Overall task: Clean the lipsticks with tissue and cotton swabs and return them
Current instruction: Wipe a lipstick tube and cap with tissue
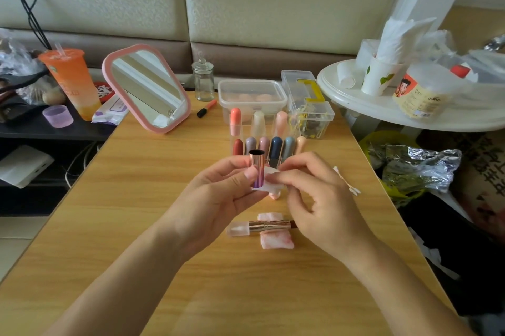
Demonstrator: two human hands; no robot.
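The left hand (218, 188) holds a metallic lipstick cap (257, 169) upright between thumb and fingers; just right, the right hand (317, 193) pinches a tissue (269, 185) against it.

You're in a home living room: padded sofa back (273, 2) beyond your left hand (216, 199), pink makeup mirror (147, 88) (plus a takeaway drink (72, 81)) to its left.

The left hand (218, 188) held a rose-gold lipstick cap (257, 169) upright while the right hand (314, 193) pinched a tissue (269, 181) against it, above the wooden table (136, 199).
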